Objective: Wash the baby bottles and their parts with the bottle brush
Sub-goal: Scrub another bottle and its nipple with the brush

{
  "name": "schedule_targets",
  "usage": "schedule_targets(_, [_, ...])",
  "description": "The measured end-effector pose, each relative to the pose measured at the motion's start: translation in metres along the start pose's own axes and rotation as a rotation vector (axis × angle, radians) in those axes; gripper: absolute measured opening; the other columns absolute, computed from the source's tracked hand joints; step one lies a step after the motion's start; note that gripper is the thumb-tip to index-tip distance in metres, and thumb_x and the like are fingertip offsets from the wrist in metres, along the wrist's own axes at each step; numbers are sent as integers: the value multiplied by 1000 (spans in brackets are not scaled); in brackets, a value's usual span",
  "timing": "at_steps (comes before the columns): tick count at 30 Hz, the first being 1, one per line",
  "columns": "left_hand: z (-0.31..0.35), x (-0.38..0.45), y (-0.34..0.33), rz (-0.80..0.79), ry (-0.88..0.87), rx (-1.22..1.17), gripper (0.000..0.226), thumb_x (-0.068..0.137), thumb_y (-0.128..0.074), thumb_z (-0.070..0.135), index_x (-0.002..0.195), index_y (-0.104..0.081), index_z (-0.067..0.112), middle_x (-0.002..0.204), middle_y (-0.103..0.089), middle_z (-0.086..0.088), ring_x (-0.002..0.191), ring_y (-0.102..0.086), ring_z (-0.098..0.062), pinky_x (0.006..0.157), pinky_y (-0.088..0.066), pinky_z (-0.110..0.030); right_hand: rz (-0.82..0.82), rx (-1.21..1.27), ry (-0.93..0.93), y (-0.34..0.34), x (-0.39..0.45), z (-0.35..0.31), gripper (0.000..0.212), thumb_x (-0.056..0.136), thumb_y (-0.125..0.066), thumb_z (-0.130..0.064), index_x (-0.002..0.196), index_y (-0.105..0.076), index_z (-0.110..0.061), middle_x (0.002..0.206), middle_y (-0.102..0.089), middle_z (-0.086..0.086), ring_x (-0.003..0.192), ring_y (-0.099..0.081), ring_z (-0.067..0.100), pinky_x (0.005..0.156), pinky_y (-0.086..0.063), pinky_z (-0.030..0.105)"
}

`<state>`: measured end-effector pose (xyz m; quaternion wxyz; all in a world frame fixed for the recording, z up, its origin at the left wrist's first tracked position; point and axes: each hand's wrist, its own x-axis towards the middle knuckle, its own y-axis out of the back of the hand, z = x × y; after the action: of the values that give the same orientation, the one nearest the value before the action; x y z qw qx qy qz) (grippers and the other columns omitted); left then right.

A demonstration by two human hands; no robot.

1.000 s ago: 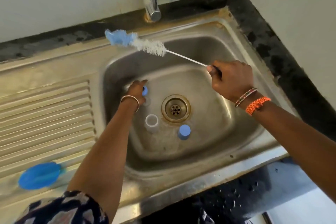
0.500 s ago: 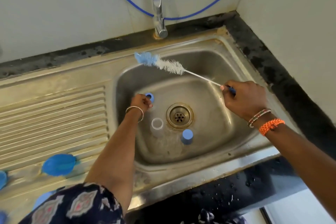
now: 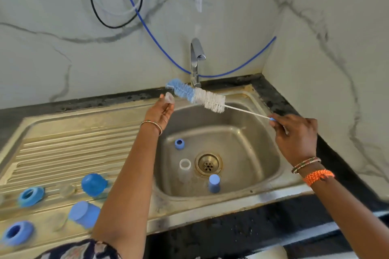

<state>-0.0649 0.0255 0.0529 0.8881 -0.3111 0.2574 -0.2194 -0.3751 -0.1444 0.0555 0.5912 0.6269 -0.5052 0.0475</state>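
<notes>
Above the sink (image 3: 261, 176), the left hand (image 3: 160, 111) is pinching a clear teat (image 3: 169, 98) while the right hand (image 3: 294, 132) is gripping the bottle brush (image 3: 202, 96), which should enter it gently.

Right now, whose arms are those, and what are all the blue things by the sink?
No machine here: a person wears a camera on the head, looking down at their own arms. The right hand holds a bottle brush by its thin handle. The left hand's fingers pinch a small clear teat up near the bristles. In the sink sit a blue cap, a blue ring and a clear bottle. More blue bottle parts wait on the draining board.
</notes>
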Motion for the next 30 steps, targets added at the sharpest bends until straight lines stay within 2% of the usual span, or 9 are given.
schedule_targets(6, [25, -11, -29, 11, -43, -17, 24, 95, -54, 29, 88, -57, 6, 73, -66, -7, 64, -62, -11, 55, -54, -17, 79, 4, 39, 16, 5, -7, 15, 83, -65, -16, 94, -75, -16, 67, -63, -2, 64, -58, 24, 74, -22, 28])
schedule_targets(11, [44, -8, -27, 138, -38, 38, 28, 96, -52, 32, 86, -54, 7, 75, -54, -6, 54, -54, -8, 45, -49, -16, 103, 11, 37, 15, 1, -15, 17, 79, -73, -5, 93, -76, -15, 70, -67, 0, 66, -59, 25, 74, -30, 37])
schedule_targets(14, [51, -5, -22, 188, -91, 274, 29, 97, -52, 32, 84, -52, 6, 67, -49, -6, 45, -48, -8, 44, -47, -16, 147, -12, 89, 13, 2, -22, 14, 81, -68, -10, 91, -76, -16, 70, -67, -1, 65, -60, 26, 73, -27, 35])
schedule_targets(17, [50, -3, -21, 241, -284, 523, 31, 97, -53, 27, 72, -43, 10, 66, -51, -11, 41, -46, -9, 43, -46, -17, 230, -69, 194, 15, 5, -36, 16, 85, -60, -16, 87, -76, -17, 69, -67, -1, 64, -58, 25, 72, -26, 34])
schedule_targets(21, [56, -8, -21, 274, -323, 414, 24, 96, -53, 27, 80, -46, 11, 74, -54, -10, 63, -55, -16, 64, -54, -27, 353, -138, 313, 19, -2, -53, 14, 83, -64, -11, 88, -75, -19, 72, -68, -1, 62, -57, 24, 71, -29, 35])
schedule_targets(23, [65, -7, -19, 260, -274, 348, 24, 95, -56, 28, 82, -48, 9, 78, -55, -11, 71, -57, -19, 72, -57, -32, 333, -165, 318, 16, -8, -57, 21, 76, -70, -5, 91, -75, -19, 74, -68, -1, 63, -57, 23, 71, -29, 35])
schedule_targets(25, [72, -8, -20, 238, -245, 339, 24, 94, -57, 27, 79, -50, 10, 79, -55, -10, 75, -57, -20, 68, -57, -30, 312, -155, 292, 14, -11, -58, 21, 76, -71, -7, 92, -75, -19, 75, -68, -2, 64, -57, 23, 71, -30, 35])
schedule_targets(27, [75, -9, -22, 243, -270, 408, 23, 97, -52, 26, 77, -47, 14, 78, -52, -5, 70, -55, -14, 59, -55, -21, 270, -110, 246, 12, -12, -64, 14, 82, -65, -14, 91, -74, -19, 75, -68, -2, 65, -57, 23, 70, -31, 35])
schedule_targets(30, [75, -13, -24, 227, -356, 440, 24, 97, -51, 28, 77, -47, 15, 81, -55, -4, 73, -57, -15, 64, -54, -22, 68, -39, 120, 6, -13, -81, 20, 86, -53, -30, 90, -71, -22, 75, -65, -3, 67, -59, 22, 67, -39, 34])
